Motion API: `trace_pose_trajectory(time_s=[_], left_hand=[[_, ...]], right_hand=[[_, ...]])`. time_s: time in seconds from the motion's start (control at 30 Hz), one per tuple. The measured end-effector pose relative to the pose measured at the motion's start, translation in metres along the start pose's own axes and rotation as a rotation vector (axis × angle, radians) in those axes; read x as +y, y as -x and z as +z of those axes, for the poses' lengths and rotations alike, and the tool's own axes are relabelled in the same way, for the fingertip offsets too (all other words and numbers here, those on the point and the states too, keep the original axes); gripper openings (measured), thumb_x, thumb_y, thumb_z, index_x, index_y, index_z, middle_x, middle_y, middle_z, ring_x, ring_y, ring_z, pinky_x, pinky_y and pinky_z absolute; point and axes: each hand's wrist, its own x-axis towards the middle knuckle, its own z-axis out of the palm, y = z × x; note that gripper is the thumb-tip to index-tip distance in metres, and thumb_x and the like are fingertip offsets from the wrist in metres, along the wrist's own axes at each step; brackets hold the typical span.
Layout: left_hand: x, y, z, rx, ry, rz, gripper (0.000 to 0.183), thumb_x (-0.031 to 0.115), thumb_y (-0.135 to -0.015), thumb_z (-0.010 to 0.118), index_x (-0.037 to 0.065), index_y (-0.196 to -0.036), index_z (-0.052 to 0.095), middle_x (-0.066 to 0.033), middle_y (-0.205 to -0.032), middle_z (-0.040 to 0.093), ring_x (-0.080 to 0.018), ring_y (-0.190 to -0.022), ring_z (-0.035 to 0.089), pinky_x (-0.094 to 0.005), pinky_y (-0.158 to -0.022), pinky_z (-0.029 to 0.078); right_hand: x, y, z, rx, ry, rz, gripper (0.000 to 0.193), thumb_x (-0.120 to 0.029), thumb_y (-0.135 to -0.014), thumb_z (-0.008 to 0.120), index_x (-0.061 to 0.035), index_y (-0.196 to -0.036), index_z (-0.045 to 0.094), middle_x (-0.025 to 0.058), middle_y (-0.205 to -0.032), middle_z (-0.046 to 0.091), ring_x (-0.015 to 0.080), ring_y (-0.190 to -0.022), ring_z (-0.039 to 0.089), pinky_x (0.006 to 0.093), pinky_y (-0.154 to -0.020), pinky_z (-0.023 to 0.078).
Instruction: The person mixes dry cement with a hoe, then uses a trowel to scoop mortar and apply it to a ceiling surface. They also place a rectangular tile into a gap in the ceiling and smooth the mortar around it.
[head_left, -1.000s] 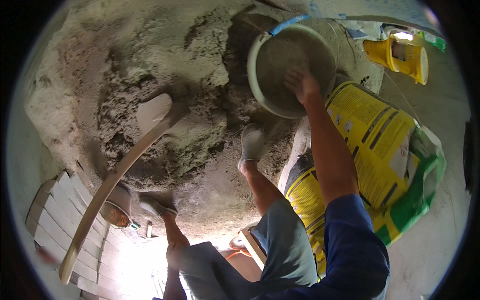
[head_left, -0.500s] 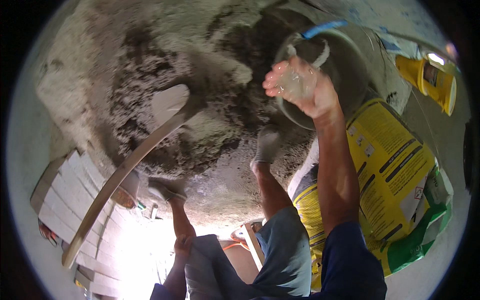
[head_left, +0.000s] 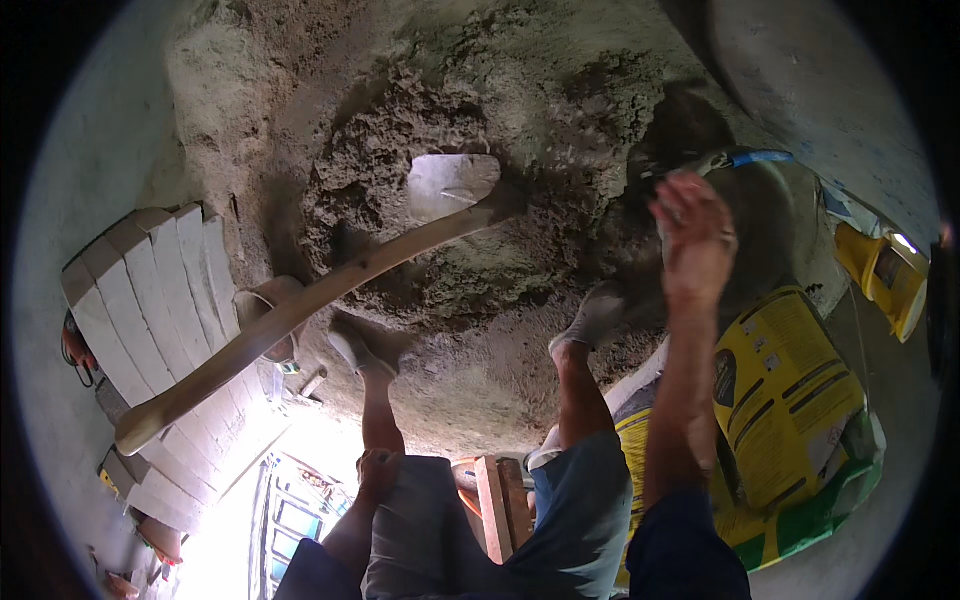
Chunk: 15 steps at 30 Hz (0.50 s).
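Observation:
My right hand [head_left: 697, 238], blurred by motion, hangs at the left side of a dark bucket [head_left: 775, 215] with a blue handle grip [head_left: 760, 157]. Its fingers are loosely bent and apart, and I see nothing held in them. My left hand [head_left: 378, 470] rests on my left knee with its fingers laid over it. Before me a hoe leans across the ground, its pale metal blade [head_left: 453, 187] on a mound of damp, crumbly grey mix [head_left: 400, 125]. The hoe's wooden handle [head_left: 300, 305] slants down to the left; neither hand touches it.
Yellow and green bags [head_left: 790, 400] lie on the right, below a yellow container [head_left: 885, 270]. Stacked pale blocks [head_left: 165, 290] stand at left, with a small bucket [head_left: 275, 310] beside them. My feet [head_left: 590, 315] stand at the mound's near edge.
My right hand has turned over from its cupped, palm-up pose with clear water in it; that water no longer shows. The view has shifted. My left hand stays on my knee.

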Motion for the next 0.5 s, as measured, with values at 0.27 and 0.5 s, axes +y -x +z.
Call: trace_pose_trajectory(time_s=[0.27,0.5], left_hand=[[0.060,-0.008,-0.007,-0.015,-0.008,0.200,0.044,0.032,-0.082,0.075,0.005,-0.115,0.066,-0.0176,-0.111,0.066,-0.0347,-0.105,0.063,-0.0454,-0.094,0.049],[0.263,0.121,-0.192,0.260,-0.078,1.077,0.052,0.019,-0.072,0.085,0.001,-0.117,0.064,-0.0181,-0.119,0.060,-0.0382,-0.117,0.057,-0.0473,-0.097,0.048]], right_hand=[[0.073,-0.186,-0.265,0.028,-0.068,0.478,0.037,-0.031,-0.100,0.055,-0.0049,-0.127,0.061,0.0160,-0.129,0.064,0.0268,-0.115,0.063,0.0426,-0.100,0.050],[0.017,-0.096,-0.145,-0.867,-0.733,0.354,0.039,-0.025,-0.097,0.058,-0.0001,-0.127,0.056,0.0220,-0.134,0.058,0.0342,-0.125,0.058,0.0549,-0.106,0.046]])
